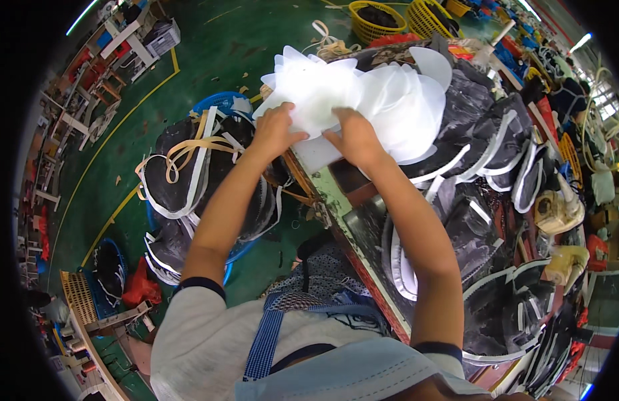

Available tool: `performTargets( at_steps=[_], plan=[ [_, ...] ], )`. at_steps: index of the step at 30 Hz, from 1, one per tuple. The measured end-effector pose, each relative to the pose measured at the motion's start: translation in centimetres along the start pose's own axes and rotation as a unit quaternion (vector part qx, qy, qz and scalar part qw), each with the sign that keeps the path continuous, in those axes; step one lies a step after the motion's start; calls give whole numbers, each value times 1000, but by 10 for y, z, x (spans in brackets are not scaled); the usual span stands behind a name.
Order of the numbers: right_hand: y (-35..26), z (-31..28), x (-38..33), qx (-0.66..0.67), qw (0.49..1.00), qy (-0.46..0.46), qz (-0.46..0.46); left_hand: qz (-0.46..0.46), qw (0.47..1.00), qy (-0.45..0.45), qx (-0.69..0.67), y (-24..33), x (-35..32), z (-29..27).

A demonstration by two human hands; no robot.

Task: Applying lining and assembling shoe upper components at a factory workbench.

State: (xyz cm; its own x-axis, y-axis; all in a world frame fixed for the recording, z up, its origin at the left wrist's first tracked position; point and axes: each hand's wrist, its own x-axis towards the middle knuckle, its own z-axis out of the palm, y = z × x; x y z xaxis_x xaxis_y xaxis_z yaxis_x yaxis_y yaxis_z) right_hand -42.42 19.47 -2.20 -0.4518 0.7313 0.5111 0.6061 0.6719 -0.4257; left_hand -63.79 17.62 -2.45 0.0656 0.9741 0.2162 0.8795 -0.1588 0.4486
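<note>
Left hand: the left hand point(274, 130) lies palm-down with fingers curled onto the near-left part of a fanned stack of thin, translucent white plastic sheets point(363, 100) — gripping it from above.
Right hand: the right hand point(355, 137) presses flat on the same stack just beside the left, fingers bent over the sheets' lower edge; closed on them rather than spread.
Where the sheets are: at the near-left corner of the cluttered workbench point(336, 200), partly overhanging its edge, resting on heaped work.
Progress: judging from the lie of things, the sheets are gathered but unevenly fanned, so squaring or sorting looks only partly done — no sheet has been set apart that can be seen.
On the bench: black fabric pieces with white edging point(490, 167) cover it to the far right corner.
Off the bench: left of its edge, a blue plastic tub point(219, 103) holds a pile of black pieces tied with tan straps point(189, 167); beyond, on the green floor point(209, 47), stand two yellow mesh baskets point(377, 19).
Packages, labels, signs: none legible; a red bag point(141, 287) lies low left.
</note>
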Motion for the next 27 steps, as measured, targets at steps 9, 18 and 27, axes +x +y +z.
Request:
performTargets(
  at_steps=[9,18,27],
  plan=[
    [9,37,52,19,960,-5,278,19,998,57,3,4,-7,16],
    [-72,-109,-93,349,870,288,197,93,833,-218,-499,36,-30,-48],
    [-68,-207,-321,248,789,256,501,248,823,-242,-451,255,-135,85]
  ],
)
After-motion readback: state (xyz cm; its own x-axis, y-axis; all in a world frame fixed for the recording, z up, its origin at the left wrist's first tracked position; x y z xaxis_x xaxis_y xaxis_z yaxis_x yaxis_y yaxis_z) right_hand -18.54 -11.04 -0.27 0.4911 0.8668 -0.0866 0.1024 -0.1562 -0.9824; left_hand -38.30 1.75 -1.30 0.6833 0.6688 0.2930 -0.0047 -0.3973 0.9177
